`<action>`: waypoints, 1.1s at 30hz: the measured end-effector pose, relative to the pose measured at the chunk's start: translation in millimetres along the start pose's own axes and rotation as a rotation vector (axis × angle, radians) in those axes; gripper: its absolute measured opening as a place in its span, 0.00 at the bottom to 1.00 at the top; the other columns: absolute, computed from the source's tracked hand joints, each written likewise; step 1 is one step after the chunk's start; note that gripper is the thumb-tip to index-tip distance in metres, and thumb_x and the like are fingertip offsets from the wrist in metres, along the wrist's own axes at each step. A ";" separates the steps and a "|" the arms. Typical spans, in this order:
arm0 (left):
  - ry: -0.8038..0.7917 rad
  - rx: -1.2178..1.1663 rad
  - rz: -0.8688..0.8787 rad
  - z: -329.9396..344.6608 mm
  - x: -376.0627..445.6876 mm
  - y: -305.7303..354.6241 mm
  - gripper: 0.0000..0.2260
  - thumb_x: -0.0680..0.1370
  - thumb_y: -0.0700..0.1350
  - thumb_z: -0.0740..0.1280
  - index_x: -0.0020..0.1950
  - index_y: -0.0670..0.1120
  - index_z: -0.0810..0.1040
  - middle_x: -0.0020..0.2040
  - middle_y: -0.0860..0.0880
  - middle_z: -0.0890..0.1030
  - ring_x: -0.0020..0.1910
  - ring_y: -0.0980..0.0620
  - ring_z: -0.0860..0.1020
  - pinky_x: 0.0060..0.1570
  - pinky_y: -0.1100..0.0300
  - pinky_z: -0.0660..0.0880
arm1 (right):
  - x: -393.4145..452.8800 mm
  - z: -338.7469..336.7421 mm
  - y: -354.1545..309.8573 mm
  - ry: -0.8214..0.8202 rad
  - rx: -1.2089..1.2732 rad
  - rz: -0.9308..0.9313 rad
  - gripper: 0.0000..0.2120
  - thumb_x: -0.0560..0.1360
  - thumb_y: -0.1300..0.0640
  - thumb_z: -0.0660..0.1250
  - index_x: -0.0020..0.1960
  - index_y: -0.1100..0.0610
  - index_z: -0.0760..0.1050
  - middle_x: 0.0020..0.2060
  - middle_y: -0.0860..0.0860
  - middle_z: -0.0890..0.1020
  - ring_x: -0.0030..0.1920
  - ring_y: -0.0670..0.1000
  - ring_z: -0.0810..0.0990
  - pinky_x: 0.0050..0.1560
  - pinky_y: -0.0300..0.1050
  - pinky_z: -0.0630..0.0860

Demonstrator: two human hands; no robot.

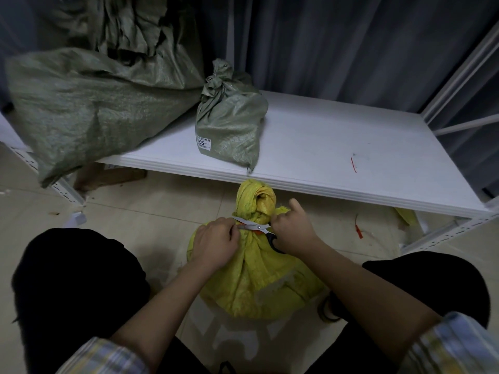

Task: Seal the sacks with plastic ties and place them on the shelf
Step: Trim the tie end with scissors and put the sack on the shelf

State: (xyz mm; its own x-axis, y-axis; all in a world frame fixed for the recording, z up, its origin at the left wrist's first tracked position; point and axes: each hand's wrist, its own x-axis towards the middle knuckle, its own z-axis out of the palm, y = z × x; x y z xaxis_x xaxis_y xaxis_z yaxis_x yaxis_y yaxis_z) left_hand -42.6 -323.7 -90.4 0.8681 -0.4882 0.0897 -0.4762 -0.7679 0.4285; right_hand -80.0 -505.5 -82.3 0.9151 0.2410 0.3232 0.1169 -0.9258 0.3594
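While the right hand (290,229) grips the black handles of the scissors (256,227), their blades lie open across the gathered neck of the yellow sack (256,271), pointing left toward the left hand (216,242). That hand is curled at the left side of the neck, and its fingertips seem to pinch the orange plastic tie (241,226) where it shows beside the blades; how much of the tie it holds I cannot tell. The sack stands on the floor (151,201) between the person's knees, just near of the shelf's front edge.

The step in hand looks like trimming the tie's loose tail. To do it well, the left hand should pull the tail taut and away from the woven cloth, so the blades close on plastic alone and not on the sack's neck or a fingertip. Cutting just past the lock, not at it, would leave the seal sound.

Farther off, a small green sack (232,122) already stands tied on the white shelf (351,147), with a large green sack (89,103) to its left and free board to its right.
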 end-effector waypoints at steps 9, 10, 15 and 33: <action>-0.007 -0.005 -0.016 -1.0 -0.5 2.6 0.09 0.79 0.46 0.56 0.43 0.46 0.73 0.42 0.47 0.77 0.42 0.45 0.77 0.38 0.57 0.62 | -3.9 -6.1 -2.2 -0.073 -0.003 -0.014 0.28 0.42 0.57 0.73 0.21 0.52 0.50 0.15 0.46 0.49 0.26 0.48 0.37 0.41 0.45 0.57; -0.008 -0.007 -0.019 -1.3 -0.5 3.2 0.09 0.79 0.46 0.56 0.43 0.46 0.73 0.42 0.47 0.77 0.42 0.45 0.77 0.38 0.58 0.62 | -4.2 -6.5 -2.3 -0.088 -0.004 -0.022 0.31 0.43 0.57 0.73 0.21 0.52 0.48 0.18 0.46 0.44 0.26 0.48 0.37 0.41 0.45 0.57; -0.011 -0.028 -0.035 -3.1 -1.0 6.1 0.10 0.79 0.46 0.56 0.48 0.45 0.76 0.45 0.46 0.78 0.44 0.45 0.78 0.41 0.56 0.64 | -4.5 -8.2 0.4 -0.030 -0.051 -0.058 0.36 0.44 0.59 0.72 0.25 0.54 0.41 0.20 0.47 0.41 0.27 0.48 0.36 0.39 0.44 0.56; 0.107 -0.285 -0.032 -10.0 25.2 27.4 0.13 0.79 0.51 0.60 0.50 0.48 0.82 0.44 0.43 0.77 0.49 0.42 0.74 0.50 0.54 0.70 | -26.7 -35.0 32.5 -0.352 0.915 0.844 0.22 0.70 0.52 0.73 0.29 0.53 0.62 0.26 0.48 0.69 0.29 0.50 0.71 0.27 0.42 0.61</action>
State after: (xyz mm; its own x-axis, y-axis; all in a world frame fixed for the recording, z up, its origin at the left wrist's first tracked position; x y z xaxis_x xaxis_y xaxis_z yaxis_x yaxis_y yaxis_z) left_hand -32.3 -353.0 -67.4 0.8989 -0.4079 0.1599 -0.4032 -0.6276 0.6660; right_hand -114.1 -531.8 -48.6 0.8701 -0.4720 -0.1416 -0.4514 -0.6481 -0.6133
